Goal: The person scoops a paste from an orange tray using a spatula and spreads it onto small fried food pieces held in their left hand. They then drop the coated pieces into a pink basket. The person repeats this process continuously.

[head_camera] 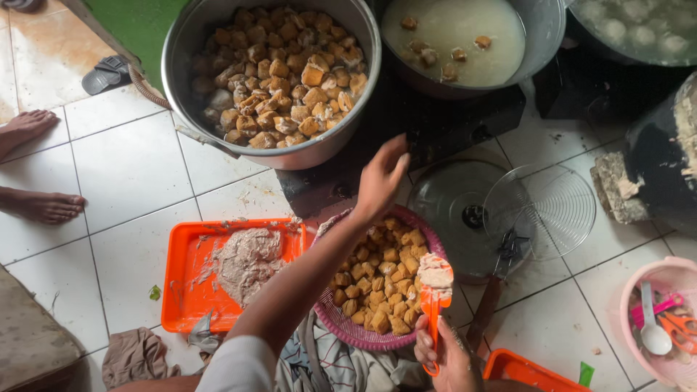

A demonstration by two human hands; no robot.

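**Left hand stretched toward the big pot, right hand gripping a loaded orange spatula**

The left hand [380, 179] is stretched forward at the end of a long, nearly straight arm that rises from the lower middle of the view. Its fingers are loosely spread and slightly curled, the palm turned down, and nothing is seen in it. It hangs above the gap between the pink woven basket [341, 327] and the large metal pot [185, 43], just short of the pot's near rim.

The right hand [446, 357] sits low in the view, close to the body, closed around the handle of an orange spatula [431, 319]. The spatula points upward, and its blade carries a lump of pale paste [435, 272]. The blade stands over the right edge of the basket.

The basket is full of golden fried tofu pieces [377, 279]. The large pot ahead holds many more browned pieces [283, 76]. Left of the basket lies an orange tray [178, 290] with a mound of greyish paste [247, 261] on it. To the right, a clear lid and a round wire rack [541, 210] rest on the white tiled floor [131, 167]. A second pot [537, 43] at the top holds cloudy liquid with a few pieces floating. A pink bowl [639, 290] with a white spoon sits at the far right. Another person's bare feet [43, 207] rest on the tiles at the left edge.
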